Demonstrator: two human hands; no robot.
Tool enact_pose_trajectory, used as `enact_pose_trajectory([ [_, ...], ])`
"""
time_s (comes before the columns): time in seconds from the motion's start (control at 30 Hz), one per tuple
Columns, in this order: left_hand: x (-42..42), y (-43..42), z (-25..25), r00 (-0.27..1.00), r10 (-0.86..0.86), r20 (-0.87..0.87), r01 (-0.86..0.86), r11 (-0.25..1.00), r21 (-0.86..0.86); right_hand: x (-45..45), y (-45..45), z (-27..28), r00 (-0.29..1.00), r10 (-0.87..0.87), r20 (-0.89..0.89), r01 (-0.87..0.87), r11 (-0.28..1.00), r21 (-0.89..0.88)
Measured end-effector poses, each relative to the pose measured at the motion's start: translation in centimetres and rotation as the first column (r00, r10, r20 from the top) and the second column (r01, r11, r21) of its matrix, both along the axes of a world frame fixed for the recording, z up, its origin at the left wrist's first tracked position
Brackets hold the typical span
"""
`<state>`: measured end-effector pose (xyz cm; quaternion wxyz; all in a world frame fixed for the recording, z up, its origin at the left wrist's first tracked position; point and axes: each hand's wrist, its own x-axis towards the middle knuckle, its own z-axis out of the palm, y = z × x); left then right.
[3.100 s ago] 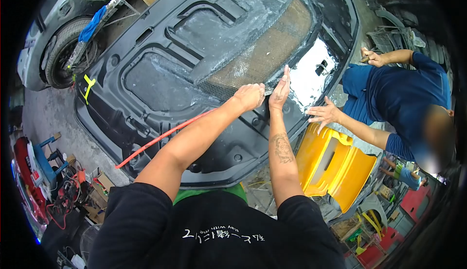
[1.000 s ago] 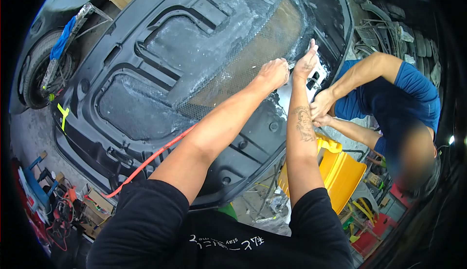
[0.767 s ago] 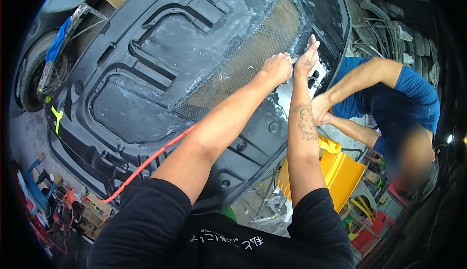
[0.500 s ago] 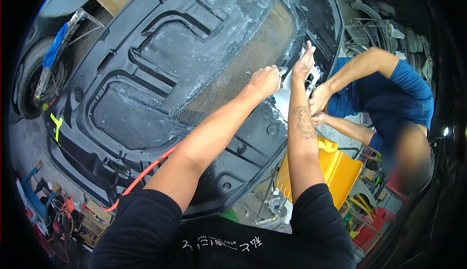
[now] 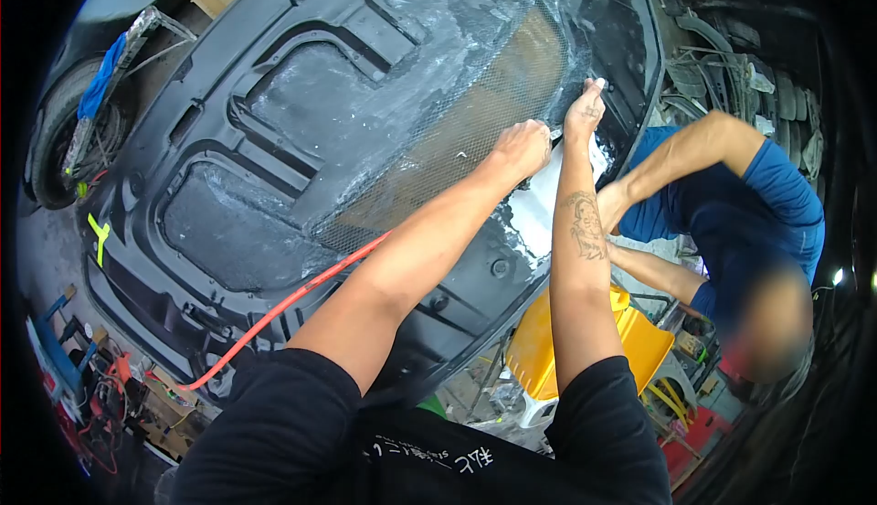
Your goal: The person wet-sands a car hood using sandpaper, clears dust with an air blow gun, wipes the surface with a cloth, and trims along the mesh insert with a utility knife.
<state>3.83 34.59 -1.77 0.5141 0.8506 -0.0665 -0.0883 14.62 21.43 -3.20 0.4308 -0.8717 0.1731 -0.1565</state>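
My left hand (image 5: 527, 148) is closed in a fist over the dark panel (image 5: 320, 94), beside its mesh strip (image 5: 457, 130). A small greyish piece sticks out by its knuckles; what the fist holds is mostly hidden. Just to the right, my right hand (image 5: 585, 114) has its fingers extended and holds nothing I can see. A white patch (image 5: 539, 203) lies on the panel under and between my forearms. From beneath my left forearm a red hose (image 5: 274, 308) runs to the panel's lower left edge.
A person in blue (image 5: 731, 185) leans in at the right, hands partly behind my right forearm. Below are a yellow part (image 5: 534, 345) and a red part (image 5: 699, 436). A wheel (image 5: 68, 130) and a stand with blue cloth (image 5: 100, 75) are at left.
Both my hands have moved along the mesh towards the panel's far right. The other person's hands, apart at first, have come together near the panel edge. The whole view has shifted.
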Motion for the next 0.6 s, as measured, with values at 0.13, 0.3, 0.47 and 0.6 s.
enact_pose_trajectory([
  [0.13, 0.8, -1.2, -0.8, 1.0, 0.016, 0.013, -0.016, 1.0, -0.006, 0.8, -1.4, -0.9, 1.0, 0.003, -0.024, -0.002, 0.997, 0.075],
  [0.3, 2.6, -1.6, -1.3, 0.997, 0.07, 0.045, -0.068, 0.997, -0.036, 1.3, -1.3, -1.0, 1.0, 0.017, -0.016, -0.015, 0.993, 0.12],
  [0.47, 2.9, -2.1, -1.8, 0.987, 0.124, 0.099, -0.122, 0.992, -0.02, 1.2, -1.6, -1.4, 0.999, 0.023, 0.029, -0.029, 0.974, 0.227],
  [0.6, 2.3, -1.1, -1.5, 0.99, 0.11, 0.091, -0.11, 0.994, -0.001, 1.0, -1.4, -1.0, 0.999, 0.025, 0.023, -0.029, 0.982, 0.185],
])
